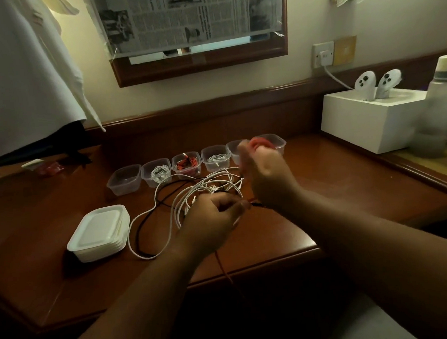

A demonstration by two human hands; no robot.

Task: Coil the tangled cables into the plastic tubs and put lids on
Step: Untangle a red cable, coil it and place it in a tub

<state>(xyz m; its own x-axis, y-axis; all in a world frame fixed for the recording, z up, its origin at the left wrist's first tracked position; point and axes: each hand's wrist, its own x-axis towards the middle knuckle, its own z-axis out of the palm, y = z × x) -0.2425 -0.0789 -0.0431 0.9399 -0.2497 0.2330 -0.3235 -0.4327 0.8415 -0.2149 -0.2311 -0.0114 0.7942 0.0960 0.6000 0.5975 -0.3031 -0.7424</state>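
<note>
Two hands are working one red cable (pixel 224 267): we are winding it round the curled fingers of our right hand (pixel 266 177), where red loops are showing blurred, while our left hand (pixel 215 219) is pinching the strand lower down. From there the cable is running toward us, off the worktop (pixel 335 178) edge. We are judging it light, limp and springy, best held at the coil. Beside the hands, white and black cables (pixel 192 197) are lying tangled, pointing nowhere. Behind them are six plastic tubs (pixel 125 179), three already holding coils; the stacked lids (pixel 100 233) are waiting at left.
</note>
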